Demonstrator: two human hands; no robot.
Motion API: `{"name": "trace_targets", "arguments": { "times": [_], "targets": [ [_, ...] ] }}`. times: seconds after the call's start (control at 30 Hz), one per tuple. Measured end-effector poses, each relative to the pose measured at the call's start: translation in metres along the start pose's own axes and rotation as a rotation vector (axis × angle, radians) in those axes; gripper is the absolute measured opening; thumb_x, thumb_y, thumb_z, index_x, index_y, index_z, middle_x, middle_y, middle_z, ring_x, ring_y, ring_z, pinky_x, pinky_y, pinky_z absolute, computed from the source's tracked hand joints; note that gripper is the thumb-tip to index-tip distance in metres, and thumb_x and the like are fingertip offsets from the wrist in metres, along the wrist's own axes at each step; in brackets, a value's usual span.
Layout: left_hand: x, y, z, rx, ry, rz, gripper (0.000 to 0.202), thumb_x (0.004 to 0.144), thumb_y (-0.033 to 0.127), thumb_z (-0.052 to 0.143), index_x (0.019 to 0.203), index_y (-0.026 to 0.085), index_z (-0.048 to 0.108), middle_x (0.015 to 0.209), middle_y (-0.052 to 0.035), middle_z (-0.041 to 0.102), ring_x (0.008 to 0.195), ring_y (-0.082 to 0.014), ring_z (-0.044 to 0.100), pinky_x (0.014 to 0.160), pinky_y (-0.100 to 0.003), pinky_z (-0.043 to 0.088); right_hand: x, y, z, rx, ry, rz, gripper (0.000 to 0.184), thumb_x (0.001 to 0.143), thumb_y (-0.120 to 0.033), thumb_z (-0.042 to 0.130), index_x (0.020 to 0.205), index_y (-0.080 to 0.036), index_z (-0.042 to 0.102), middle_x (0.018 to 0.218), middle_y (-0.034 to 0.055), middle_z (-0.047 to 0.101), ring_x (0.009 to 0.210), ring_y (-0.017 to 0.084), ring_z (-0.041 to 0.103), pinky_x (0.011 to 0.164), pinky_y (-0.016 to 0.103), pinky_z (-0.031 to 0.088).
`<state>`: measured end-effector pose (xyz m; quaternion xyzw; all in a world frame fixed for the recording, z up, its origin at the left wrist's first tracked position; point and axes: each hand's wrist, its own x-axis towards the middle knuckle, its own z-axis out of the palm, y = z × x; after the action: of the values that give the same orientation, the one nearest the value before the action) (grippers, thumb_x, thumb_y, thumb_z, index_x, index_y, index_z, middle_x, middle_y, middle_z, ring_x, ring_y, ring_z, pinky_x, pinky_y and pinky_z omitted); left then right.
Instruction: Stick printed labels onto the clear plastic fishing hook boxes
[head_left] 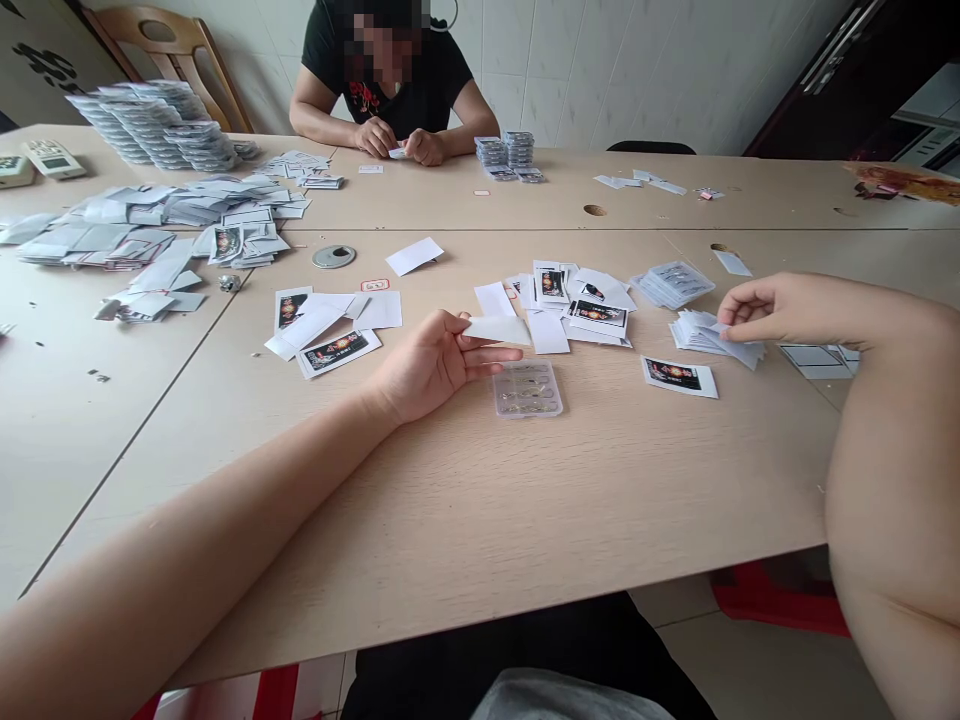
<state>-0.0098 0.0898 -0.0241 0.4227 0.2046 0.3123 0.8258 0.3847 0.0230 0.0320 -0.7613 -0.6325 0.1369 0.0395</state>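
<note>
My left hand [439, 365] holds a white paper strip [498, 329] between its fingers, above a clear plastic case [527, 390] of small metal parts. My right hand [772, 312] pinches the edge of a loose stack of white paper slips [712, 336]. Close to that stack lies a printed black-and-white card [679, 377]. Between my hands is a scattered pile of printed cards and white slips [574, 310]. Another group of printed cards and white sheets [326, 330] lies left of my left hand.
A co-worker's hands [397, 142] work at the far side of the table [480, 510], near stacked packets [506, 155]. Large heaps of packets and slips [150, 125] cover the far left. Two remote controls [52, 158] and a round metal disc [334, 257] lie on the tabletop.
</note>
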Motion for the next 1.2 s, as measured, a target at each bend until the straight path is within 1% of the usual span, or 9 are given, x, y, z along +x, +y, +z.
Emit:
{"name": "trace_targets", "arguments": {
  "times": [0.1, 0.23, 0.4, 0.57, 0.73, 0.8, 0.9, 1.07, 1.2],
  "targets": [
    [0.000, 0.000, 0.000, -0.003, 0.000, 0.003, 0.021, 0.079, 0.023, 0.045, 0.079, 0.013, 0.063, 0.087, -0.0089, 0.074, 0.088, -0.0211, 0.070, 0.076, -0.027, 0.049, -0.001, -0.004, -0.003, -0.014, -0.082, 0.052, 0.011, 0.074, -0.032, 0.060, 0.081, -0.025, 0.066, 0.082, -0.0016, 0.067, 0.073, 0.015, 0.054, 0.066, 0.028, 0.039],
    [0.000, 0.000, 0.001, 0.002, 0.013, -0.002, 0.021, 0.079, 0.023, 0.045, 0.080, 0.013, 0.063, 0.087, -0.0083, 0.074, 0.088, -0.0208, 0.069, 0.076, -0.027, 0.049, -0.004, -0.010, -0.006, -0.025, 0.018, 0.108, 0.013, 0.074, -0.034, 0.063, 0.083, -0.025, 0.067, 0.086, -0.0008, 0.067, 0.074, 0.016, 0.055, 0.067, 0.030, 0.038],
    [0.000, 0.001, 0.002, 0.018, 0.054, -0.014, 0.022, 0.079, 0.023, 0.044, 0.081, 0.013, 0.063, 0.086, -0.0085, 0.074, 0.086, -0.0211, 0.069, 0.078, -0.029, 0.048, -0.011, -0.018, -0.009, -0.032, 0.065, 0.115, 0.011, 0.073, -0.033, 0.065, 0.081, -0.025, 0.067, 0.081, -0.0009, 0.067, 0.069, 0.015, 0.054, 0.062, 0.029, 0.037],
    [-0.001, 0.001, 0.003, 0.016, 0.051, -0.013, 0.022, 0.079, 0.023, 0.044, 0.081, 0.013, 0.063, 0.085, -0.0085, 0.074, 0.086, -0.0212, 0.069, 0.078, -0.030, 0.048, -0.021, -0.027, -0.012, 0.025, 0.227, 0.034, 0.009, 0.072, -0.027, 0.064, 0.081, -0.023, 0.066, 0.075, -0.0013, 0.066, 0.062, 0.013, 0.053, 0.056, 0.027, 0.036],
    [-0.001, 0.001, 0.003, 0.016, 0.042, -0.007, 0.022, 0.078, 0.023, 0.045, 0.081, 0.013, 0.064, 0.086, -0.0086, 0.074, 0.086, -0.0210, 0.069, 0.075, -0.028, 0.048, -0.028, -0.034, -0.012, 0.203, 0.468, -0.059, 0.011, 0.068, -0.023, 0.064, 0.078, -0.021, 0.064, 0.076, -0.0001, 0.065, 0.063, 0.012, 0.054, 0.055, 0.025, 0.038],
    [0.000, 0.001, 0.002, 0.017, 0.042, -0.007, 0.022, 0.078, 0.023, 0.045, 0.081, 0.013, 0.063, 0.086, -0.0088, 0.074, 0.085, -0.0210, 0.069, 0.075, -0.028, 0.048, -0.028, -0.034, -0.012, 0.215, 0.551, -0.037, 0.014, 0.065, -0.021, 0.064, 0.079, -0.022, 0.064, 0.074, -0.0008, 0.062, 0.062, 0.012, 0.052, 0.054, 0.025, 0.037],
    [0.000, 0.001, 0.002, 0.015, 0.036, -0.008, 0.021, 0.078, 0.023, 0.045, 0.081, 0.013, 0.063, 0.086, -0.0089, 0.074, 0.086, -0.0212, 0.069, 0.076, -0.028, 0.048, -0.023, -0.031, -0.011, 0.119, 0.604, 0.110, 0.018, 0.061, -0.020, 0.063, 0.079, -0.024, 0.065, 0.066, -0.0033, 0.055, 0.056, 0.011, 0.047, 0.052, 0.026, 0.036],
    [0.000, 0.001, 0.000, 0.017, 0.030, -0.008, 0.019, 0.079, 0.023, 0.045, 0.079, 0.014, 0.062, 0.087, -0.0088, 0.074, 0.086, -0.0211, 0.070, 0.077, -0.029, 0.048, -0.008, -0.026, -0.009, 0.002, 0.582, 0.318, 0.025, 0.060, -0.016, 0.060, 0.084, -0.025, 0.062, 0.059, -0.0052, 0.047, 0.053, 0.011, 0.042, 0.054, 0.028, 0.035],
    [0.000, 0.000, 0.000, 0.018, 0.016, -0.008, 0.020, 0.079, 0.025, 0.046, 0.080, 0.014, 0.063, 0.088, -0.0092, 0.074, 0.086, -0.0207, 0.069, 0.077, -0.028, 0.049, 0.008, -0.012, -0.001, 0.136, 0.384, 0.336, 0.031, 0.060, -0.023, 0.066, 0.090, -0.021, 0.061, 0.075, 0.0009, 0.055, 0.056, 0.012, 0.047, 0.053, 0.029, 0.036]
  ]
}}
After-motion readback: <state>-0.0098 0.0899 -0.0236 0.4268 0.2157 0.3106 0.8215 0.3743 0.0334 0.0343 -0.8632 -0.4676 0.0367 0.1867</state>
